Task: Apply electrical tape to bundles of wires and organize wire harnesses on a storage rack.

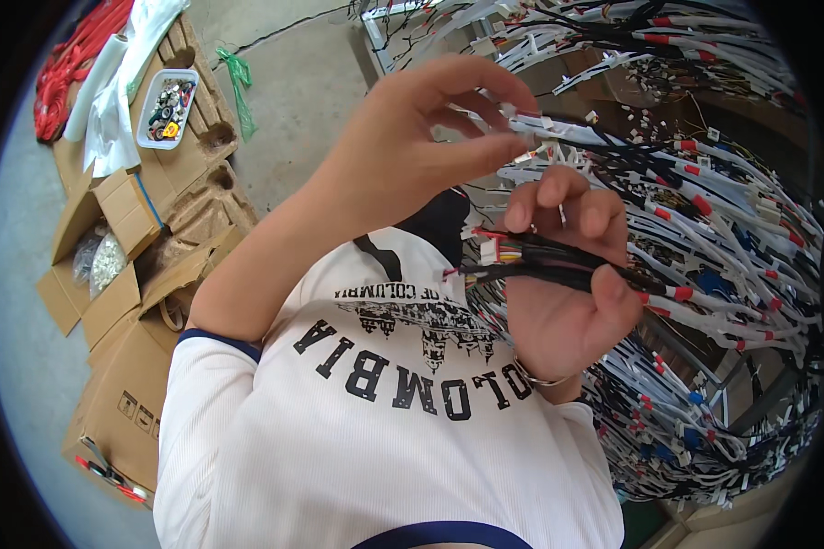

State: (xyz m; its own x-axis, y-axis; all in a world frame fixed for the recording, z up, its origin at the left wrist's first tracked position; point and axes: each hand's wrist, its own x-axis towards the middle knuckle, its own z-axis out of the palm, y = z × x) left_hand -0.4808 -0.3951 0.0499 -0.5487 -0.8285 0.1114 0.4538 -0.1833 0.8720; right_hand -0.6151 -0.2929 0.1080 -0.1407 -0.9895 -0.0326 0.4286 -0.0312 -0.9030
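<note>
- Slippage could come from my loosely curled right hand (pixel 568 316): its fingers grip the black cable bundle (pixel 545 249) across the palm.
- Snagging might follow if its white connector (pixel 490 250) catches the white-sleeved wires (pixel 577 134) near my left hand (pixel 412 137); whether those fingers pinch anything, I can't tell.
- Slim, smooth black sheathing; boxy plastic connector.

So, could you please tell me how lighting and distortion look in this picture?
Head view: a black rounded border from the fisheye lens; white plastic sheet bright, with little detail; left hand and right hand softly lit, without hard shadows; cardboard box skewed near the rim.
</note>
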